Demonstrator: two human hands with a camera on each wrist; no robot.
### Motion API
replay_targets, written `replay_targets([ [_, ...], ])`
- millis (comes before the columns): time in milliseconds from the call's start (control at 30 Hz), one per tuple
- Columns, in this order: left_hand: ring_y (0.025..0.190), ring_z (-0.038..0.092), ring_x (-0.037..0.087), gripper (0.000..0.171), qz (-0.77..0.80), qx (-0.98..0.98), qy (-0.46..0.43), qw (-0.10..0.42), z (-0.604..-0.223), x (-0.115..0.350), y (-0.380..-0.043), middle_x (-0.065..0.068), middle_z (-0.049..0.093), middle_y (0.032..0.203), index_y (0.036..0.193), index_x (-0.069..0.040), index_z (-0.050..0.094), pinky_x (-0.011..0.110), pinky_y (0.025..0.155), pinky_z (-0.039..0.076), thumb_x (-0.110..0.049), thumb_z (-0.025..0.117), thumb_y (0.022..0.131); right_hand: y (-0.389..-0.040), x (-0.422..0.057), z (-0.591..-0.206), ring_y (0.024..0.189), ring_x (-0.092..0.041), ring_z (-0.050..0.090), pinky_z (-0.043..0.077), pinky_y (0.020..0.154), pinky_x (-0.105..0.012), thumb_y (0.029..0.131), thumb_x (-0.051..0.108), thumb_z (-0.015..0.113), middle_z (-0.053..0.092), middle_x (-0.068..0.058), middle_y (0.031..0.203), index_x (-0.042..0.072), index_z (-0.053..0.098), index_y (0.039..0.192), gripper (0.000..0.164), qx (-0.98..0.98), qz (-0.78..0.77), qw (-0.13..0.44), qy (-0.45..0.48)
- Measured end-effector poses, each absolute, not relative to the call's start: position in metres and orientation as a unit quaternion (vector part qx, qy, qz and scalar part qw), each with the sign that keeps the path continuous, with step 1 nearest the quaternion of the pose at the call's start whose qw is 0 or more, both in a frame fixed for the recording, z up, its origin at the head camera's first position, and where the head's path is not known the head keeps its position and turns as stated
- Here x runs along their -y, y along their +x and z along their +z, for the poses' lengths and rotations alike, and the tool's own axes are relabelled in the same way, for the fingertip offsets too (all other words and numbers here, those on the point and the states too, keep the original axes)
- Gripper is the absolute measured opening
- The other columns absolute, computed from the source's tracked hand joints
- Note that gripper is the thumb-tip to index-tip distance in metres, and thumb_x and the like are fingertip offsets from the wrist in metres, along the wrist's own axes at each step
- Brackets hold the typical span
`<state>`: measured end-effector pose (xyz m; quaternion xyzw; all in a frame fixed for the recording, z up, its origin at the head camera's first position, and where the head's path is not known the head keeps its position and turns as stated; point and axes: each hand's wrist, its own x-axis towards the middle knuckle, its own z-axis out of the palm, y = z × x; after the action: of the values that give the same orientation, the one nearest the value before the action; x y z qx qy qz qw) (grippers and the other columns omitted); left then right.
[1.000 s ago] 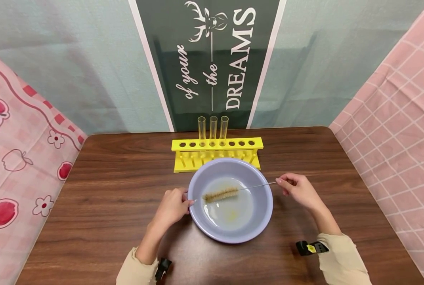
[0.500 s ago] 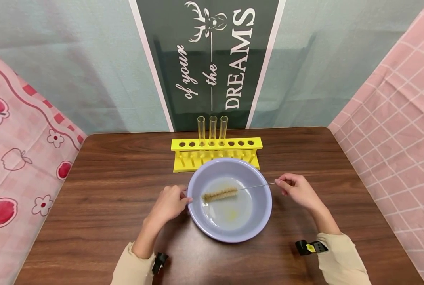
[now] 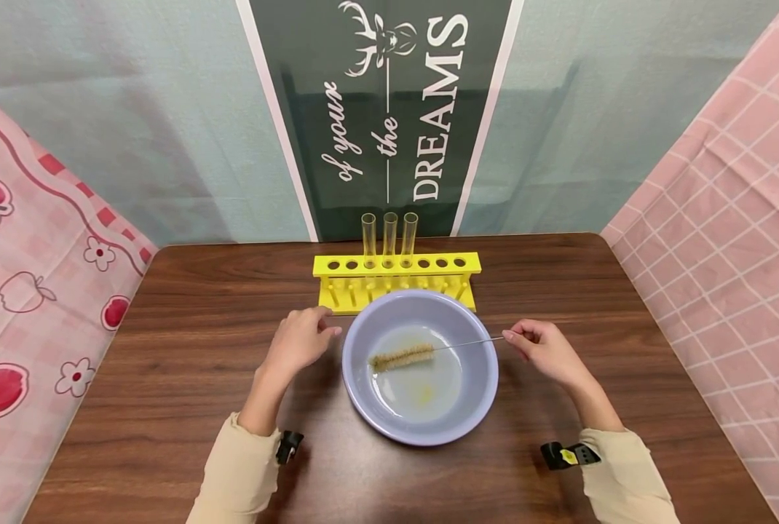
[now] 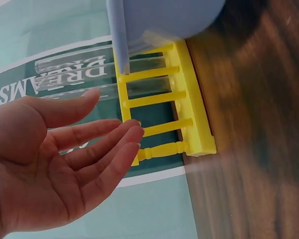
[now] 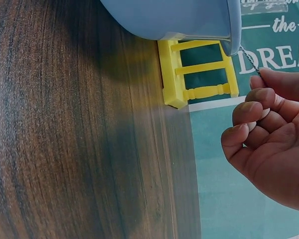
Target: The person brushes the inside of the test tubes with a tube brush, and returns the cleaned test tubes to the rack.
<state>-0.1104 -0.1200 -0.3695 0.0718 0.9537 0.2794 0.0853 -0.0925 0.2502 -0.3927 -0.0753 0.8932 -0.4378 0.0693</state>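
Observation:
A test tube brush (image 3: 402, 358) with tan bristles lies across the lavender basin (image 3: 421, 435), its bristle end over the shallow liquid inside. Thumb and forefinger of my right hand (image 3: 547, 349) pinch the end of its thin twisted-wire handle (image 5: 251, 62) just outside the basin's right rim. My left hand (image 3: 300, 338) is apart from the basin, above the table by its upper left side. In the left wrist view its fingers are loosely extended and hold nothing. Behind the basin stands a yellow test tube rack (image 3: 397, 266) with three clear test tubes (image 3: 390, 236) upright in it.
The basin hides part of the rack's front. Everything stands on a dark wooden table (image 3: 219, 320). A curtain with a dark printed panel (image 3: 389, 109) hangs behind, and pink cloths (image 3: 743, 240) border the table on both sides.
My left hand has let go of the basin's left rim and moved up and left, toward the rack's left end. My right hand still pinches the brush handle, almost unmoved.

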Motion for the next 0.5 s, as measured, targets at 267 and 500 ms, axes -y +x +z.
replay_targets([
  [267,0.088,0.060,0.029,0.044,0.291,-0.950,0.071,0.083,-0.361,0.125,-0.137,0.019,0.063,0.099,0.122,0.003,0.053,0.041,0.073,0.049,-0.019,0.063,0.086,-0.096,-0.257,-0.407,0.050,-0.011,0.040,0.033,0.044,-0.026,0.091,0.016,0.057,0.046,-0.003,0.057,0.000,0.056,0.075,0.022,-0.889,-0.445,0.071,-0.078],
  [500,0.095,0.058,0.031,0.041,0.327,-0.940,0.081,0.056,-0.356,0.123,-0.160,0.020,0.061,0.107,0.121,0.002,0.054,0.042,0.078,0.048,-0.018,0.063,0.086,-0.096,-0.257,-0.409,0.049,-0.011,0.040,0.033,0.043,-0.026,0.090,0.019,0.057,0.045,-0.002,0.056,0.001,0.055,0.075,0.024,-0.887,-0.449,0.074,-0.071],
])
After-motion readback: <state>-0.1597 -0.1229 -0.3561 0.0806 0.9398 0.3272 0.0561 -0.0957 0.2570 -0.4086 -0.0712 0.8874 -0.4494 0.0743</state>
